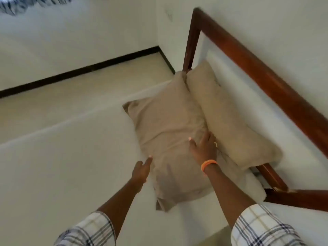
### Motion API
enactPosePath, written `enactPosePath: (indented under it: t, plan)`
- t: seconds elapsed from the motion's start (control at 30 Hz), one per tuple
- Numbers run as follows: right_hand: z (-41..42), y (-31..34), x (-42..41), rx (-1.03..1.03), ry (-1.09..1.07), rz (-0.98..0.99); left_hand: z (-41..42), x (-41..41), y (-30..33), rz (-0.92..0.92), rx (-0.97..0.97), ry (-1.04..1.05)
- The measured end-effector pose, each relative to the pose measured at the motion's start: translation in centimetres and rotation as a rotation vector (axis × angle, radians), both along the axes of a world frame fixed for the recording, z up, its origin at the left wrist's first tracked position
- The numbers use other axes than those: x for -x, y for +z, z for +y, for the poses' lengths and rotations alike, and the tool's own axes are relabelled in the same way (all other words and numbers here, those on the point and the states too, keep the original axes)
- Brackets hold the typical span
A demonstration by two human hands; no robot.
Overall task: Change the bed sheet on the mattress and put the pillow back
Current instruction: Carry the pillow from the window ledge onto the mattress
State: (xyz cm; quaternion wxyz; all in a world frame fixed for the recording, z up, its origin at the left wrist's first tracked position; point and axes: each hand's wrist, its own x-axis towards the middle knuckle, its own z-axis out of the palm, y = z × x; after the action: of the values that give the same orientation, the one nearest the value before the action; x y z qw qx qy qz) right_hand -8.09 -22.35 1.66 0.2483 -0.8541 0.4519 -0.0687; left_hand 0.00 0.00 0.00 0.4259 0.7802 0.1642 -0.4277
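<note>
On the white sheet, two pillows; left hand and right hand press one, fingers flat.

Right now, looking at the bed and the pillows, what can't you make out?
- Striped cloth, head view: cut off by the top edge and blurred, so what it is stays unclear.
- Wall plate: too small and blurred to identify.
- Far pillow: its near edge is hidden behind the near pillow and the right hand.
- Sheet: its tucking under the pillows and past the bed frame is hidden.
- Left hand: motion blur hides its exact contact with the near pillow.
</note>
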Motion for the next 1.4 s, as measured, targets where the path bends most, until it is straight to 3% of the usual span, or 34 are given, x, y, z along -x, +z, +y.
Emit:
enactPosePath:
  t: [0.27, 0.37, 0.53, 0.73, 0.9, 1.17, 1.4]
  plan:
    - [-4.0, -7.3, -3.0, 0.044, 0.069, 0.044, -7.1, -1.4, -9.1, 0.166, 0.088, 0.319]
    - [-5.8, -7.8, -4.1, -0.076, 0.041, 0.039, -7.7, -1.8, -9.9, 0.171, 0.149, 0.381]
    - [-5.7, -3.7, -3.9, -0.393, 0.097, -0.218, -3.1, -0.9, -7.3, 0.251, 0.267, 0.433]
    - [-0.5, 5.4, -0.4, -0.486, 0.192, -0.41, 4.2, 4.5, 3.5, 0.271, 0.197, 0.329]
    - [9.7, 12.7, 4.4, -0.586, 0.295, -0.448, 14.8, 10.3, 10.1, 0.205, 0.367, 0.531]
    - [33.4, 21.8, 11.8, -0.641, 0.538, -0.497, 40.3, 22.0, 22.8, -0.153, 0.308, 0.763]
    - [57.2, 26.0, 17.4, -0.772, 0.799, -0.489, 63.0, 35.5, 27.6, -0.307, 0.278, 1.001]
